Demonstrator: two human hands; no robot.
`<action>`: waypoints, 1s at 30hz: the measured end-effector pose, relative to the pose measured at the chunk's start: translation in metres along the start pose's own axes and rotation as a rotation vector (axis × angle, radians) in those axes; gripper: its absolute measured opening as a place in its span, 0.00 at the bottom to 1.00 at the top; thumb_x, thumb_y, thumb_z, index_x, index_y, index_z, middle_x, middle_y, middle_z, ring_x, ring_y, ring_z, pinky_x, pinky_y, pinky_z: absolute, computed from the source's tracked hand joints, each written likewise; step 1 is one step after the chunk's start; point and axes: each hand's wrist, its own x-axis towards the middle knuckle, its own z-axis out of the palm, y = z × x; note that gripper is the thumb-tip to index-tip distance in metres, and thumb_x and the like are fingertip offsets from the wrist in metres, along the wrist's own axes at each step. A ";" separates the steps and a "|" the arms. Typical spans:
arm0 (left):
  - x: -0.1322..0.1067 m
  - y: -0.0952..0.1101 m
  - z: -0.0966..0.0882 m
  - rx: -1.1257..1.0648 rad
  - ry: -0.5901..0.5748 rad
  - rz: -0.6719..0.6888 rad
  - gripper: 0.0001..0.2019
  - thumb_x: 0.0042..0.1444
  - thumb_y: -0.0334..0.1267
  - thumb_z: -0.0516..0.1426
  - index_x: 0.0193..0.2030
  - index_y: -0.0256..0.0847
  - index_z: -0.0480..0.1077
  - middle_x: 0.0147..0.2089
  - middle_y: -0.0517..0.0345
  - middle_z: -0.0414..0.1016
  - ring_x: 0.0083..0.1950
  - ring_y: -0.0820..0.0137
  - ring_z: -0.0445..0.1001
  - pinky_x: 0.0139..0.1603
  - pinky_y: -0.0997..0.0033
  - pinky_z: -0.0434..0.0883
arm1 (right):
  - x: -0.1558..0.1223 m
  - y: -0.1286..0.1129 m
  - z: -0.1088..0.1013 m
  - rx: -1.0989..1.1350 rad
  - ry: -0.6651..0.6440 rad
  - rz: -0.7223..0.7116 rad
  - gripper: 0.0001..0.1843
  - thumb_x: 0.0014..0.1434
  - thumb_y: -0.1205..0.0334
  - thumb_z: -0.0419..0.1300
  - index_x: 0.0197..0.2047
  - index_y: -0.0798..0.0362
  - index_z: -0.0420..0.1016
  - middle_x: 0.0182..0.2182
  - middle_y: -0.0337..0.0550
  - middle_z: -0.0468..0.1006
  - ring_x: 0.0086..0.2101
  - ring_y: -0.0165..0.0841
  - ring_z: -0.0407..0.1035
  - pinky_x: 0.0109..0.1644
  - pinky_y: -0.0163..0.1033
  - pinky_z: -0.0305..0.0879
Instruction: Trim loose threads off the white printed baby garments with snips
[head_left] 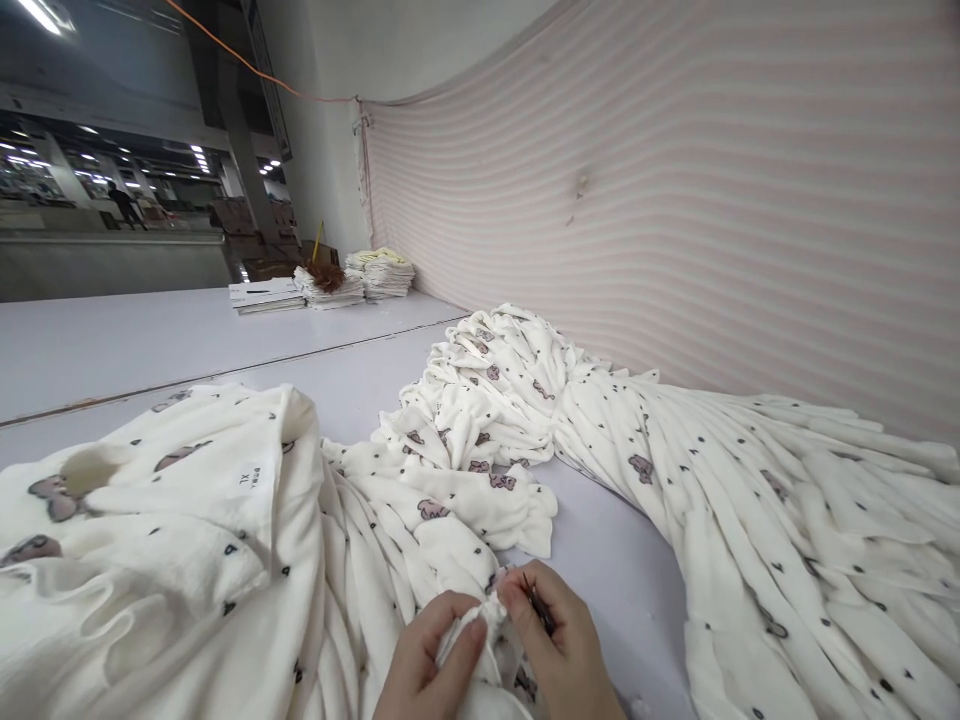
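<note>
Pinching the white, bear-printed soft fabric garment [491,612] over the pale table [637,575], the left hand [427,660] should hold its ruffle taut; the right hand [562,640], clamped on fabric and a slim dark tool [540,610], best angles points away.

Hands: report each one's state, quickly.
Left hand: closed, pinching white printed fabric.
Right hand: closed, pinching the same fabric, with a slim dark tool in its grip.

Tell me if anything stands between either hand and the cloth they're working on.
Nothing visible does: the left hand and right hand both pinch the cloth directly. The right hand also holds a dark tool, which doesn't appear to block its grip.
</note>
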 end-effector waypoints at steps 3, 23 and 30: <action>0.000 0.000 0.001 -0.063 0.088 0.022 0.15 0.55 0.51 0.57 0.38 0.42 0.75 0.33 0.58 0.78 0.39 0.64 0.75 0.42 0.73 0.71 | -0.006 0.000 -0.005 0.019 -0.026 0.013 0.12 0.58 0.51 0.60 0.37 0.52 0.73 0.29 0.40 0.74 0.31 0.34 0.69 0.35 0.34 0.66; 0.000 -0.005 0.000 0.103 0.101 0.212 0.12 0.59 0.46 0.56 0.42 0.42 0.74 0.36 0.55 0.78 0.40 0.64 0.77 0.42 0.72 0.73 | -0.012 0.003 -0.013 -0.188 -0.027 -0.098 0.09 0.61 0.57 0.57 0.40 0.49 0.77 0.35 0.44 0.80 0.36 0.36 0.75 0.41 0.34 0.70; 0.003 -0.004 0.000 -0.213 0.075 -0.030 0.21 0.47 0.58 0.62 0.34 0.41 0.76 0.34 0.58 0.79 0.39 0.64 0.74 0.44 0.72 0.70 | -0.001 0.003 0.001 -0.098 -0.116 -0.159 0.09 0.52 0.65 0.63 0.39 0.49 0.74 0.38 0.42 0.76 0.37 0.35 0.72 0.40 0.34 0.68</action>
